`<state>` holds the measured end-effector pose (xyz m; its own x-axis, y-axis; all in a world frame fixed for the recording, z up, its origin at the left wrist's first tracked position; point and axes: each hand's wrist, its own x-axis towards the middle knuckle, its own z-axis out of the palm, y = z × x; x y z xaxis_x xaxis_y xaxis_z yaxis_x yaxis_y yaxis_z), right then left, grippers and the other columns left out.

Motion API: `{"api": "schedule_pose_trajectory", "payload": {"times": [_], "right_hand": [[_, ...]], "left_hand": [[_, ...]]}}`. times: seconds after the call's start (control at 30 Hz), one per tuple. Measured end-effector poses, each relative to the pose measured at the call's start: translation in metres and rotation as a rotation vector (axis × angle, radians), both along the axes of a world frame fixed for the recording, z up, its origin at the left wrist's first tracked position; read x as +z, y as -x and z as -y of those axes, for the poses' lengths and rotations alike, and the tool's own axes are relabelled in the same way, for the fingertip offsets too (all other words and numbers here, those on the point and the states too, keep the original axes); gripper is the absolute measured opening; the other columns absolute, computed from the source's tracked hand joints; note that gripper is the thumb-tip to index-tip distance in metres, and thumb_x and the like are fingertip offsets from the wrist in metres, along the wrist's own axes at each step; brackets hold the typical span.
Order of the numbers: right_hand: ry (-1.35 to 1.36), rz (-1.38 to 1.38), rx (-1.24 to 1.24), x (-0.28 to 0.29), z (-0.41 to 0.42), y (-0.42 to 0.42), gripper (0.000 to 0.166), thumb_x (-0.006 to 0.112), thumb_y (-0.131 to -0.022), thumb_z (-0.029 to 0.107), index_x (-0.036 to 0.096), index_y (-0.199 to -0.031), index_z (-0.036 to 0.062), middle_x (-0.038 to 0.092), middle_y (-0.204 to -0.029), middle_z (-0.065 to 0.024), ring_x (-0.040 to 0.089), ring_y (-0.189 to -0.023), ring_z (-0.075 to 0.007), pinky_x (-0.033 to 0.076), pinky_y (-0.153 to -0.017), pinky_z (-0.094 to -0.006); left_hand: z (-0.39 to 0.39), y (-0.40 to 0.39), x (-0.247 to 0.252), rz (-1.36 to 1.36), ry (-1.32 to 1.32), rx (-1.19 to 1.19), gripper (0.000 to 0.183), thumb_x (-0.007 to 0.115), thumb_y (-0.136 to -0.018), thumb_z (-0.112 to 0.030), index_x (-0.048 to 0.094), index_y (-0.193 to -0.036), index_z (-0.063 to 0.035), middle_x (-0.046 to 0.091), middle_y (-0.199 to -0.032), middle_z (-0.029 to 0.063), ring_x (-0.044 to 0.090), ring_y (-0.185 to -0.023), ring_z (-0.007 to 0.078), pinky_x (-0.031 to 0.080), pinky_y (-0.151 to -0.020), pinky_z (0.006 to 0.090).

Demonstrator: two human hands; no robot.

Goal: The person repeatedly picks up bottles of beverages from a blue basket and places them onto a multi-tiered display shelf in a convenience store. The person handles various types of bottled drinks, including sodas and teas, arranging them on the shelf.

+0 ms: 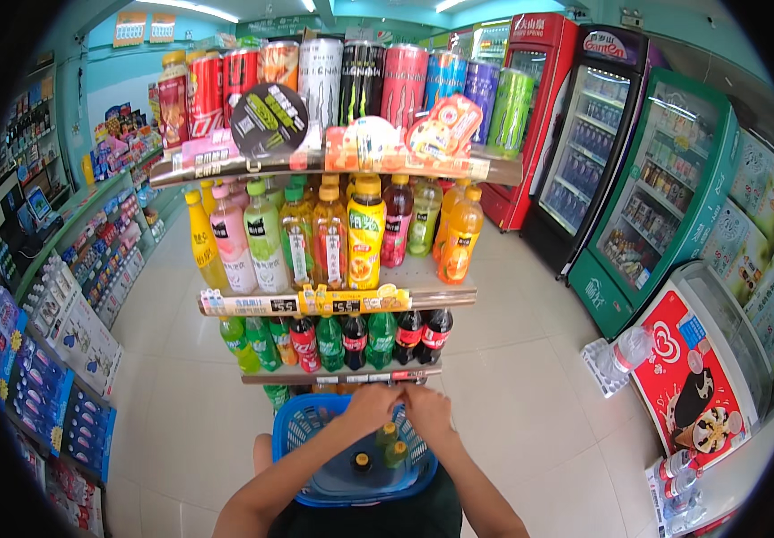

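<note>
My left hand (375, 408) and my right hand (427, 409) meet over the far rim of a blue plastic shopping basket (282, 437), just below the edge of a low shelf (340, 378). Both sets of fingers are bent inward, and whatever they may pinch is hidden. Three bottles with yellow caps stand in the basket: a dark one (361, 463) near the middle and two greenish ones, a nearer bottle (396, 454) and a farther bottle (387, 434). Soda bottles (355, 341) line the shelf above my hands.
The display rack holds juice bottles (365, 232) and a top row of tall drink cans (362, 81). Glass-door fridges (663, 181) and an ice cream freezer (690, 376) stand right. Bottled water (622, 353) sits on the tiled floor (515, 390). A stocked counter (71, 208) runs along the left.
</note>
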<state>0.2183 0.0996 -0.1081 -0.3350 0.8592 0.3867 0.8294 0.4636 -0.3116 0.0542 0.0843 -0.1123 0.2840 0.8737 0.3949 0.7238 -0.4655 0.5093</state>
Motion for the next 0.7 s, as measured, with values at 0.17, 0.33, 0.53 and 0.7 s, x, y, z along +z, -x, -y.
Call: {"api": "schedule_pose_trajectory", "payload": {"times": [0.17, 0.33, 0.53, 0.7], "right_hand": [[-0.285, -0.3, 0.037, 0.145, -0.056, 0.019, 0.016, 0.061, -0.095, 0.015, 0.075, -0.102, 0.0174, 0.072, -0.085, -0.0128, 0.07, -0.074, -0.0361, 0.054, -0.061, -0.0483], [-0.524, -0.53, 0.215, 0.219, -0.148, 0.057, 0.031, 0.063, -0.096, 0.01, 0.064, -0.126, 0.0023, 0.064, -0.125, -0.0202, 0.059, -0.113, -0.0424, 0.049, -0.096, -0.0495], [-0.367, -0.335, 0.102, 0.248, -0.213, 0.099, 0.049, 0.062, -0.097, 0.021, 0.053, -0.14, -0.0011, 0.053, -0.14, -0.0251, 0.048, -0.127, -0.0475, 0.039, -0.109, -0.0541], [-0.354, -0.355, 0.097, 0.239, -0.236, 0.106, 0.053, 0.066, -0.095, 0.024, 0.052, -0.139, -0.0023, 0.056, -0.135, -0.0275, 0.052, -0.124, -0.0484, 0.042, -0.108, -0.053]], "left_hand": [[-0.056, 0.024, 0.128, 0.335, -0.355, 0.049, 0.015, 0.066, -0.09, 0.0, 0.071, -0.104, -0.0053, 0.074, -0.09, 0.0147, 0.074, -0.08, 0.0315, 0.059, -0.068, 0.0384], [-0.111, 0.024, 0.183, 0.368, -0.481, 0.144, 0.045, 0.065, -0.093, 0.004, 0.055, -0.137, -0.0035, 0.063, -0.132, 0.0209, 0.073, -0.1, 0.0303, 0.06, -0.083, 0.0371], [-0.144, 0.026, 0.181, 0.363, -0.444, 0.087, 0.074, 0.068, -0.09, 0.005, 0.031, -0.154, 0.0018, 0.047, -0.149, 0.0255, 0.061, -0.125, 0.0367, 0.057, -0.098, 0.0393], [-0.145, 0.021, 0.175, 0.39, -0.373, 0.063, 0.073, 0.07, -0.087, 0.004, 0.034, -0.151, 0.0044, 0.051, -0.141, 0.0257, 0.057, -0.127, 0.0405, 0.053, -0.101, 0.043]]}}
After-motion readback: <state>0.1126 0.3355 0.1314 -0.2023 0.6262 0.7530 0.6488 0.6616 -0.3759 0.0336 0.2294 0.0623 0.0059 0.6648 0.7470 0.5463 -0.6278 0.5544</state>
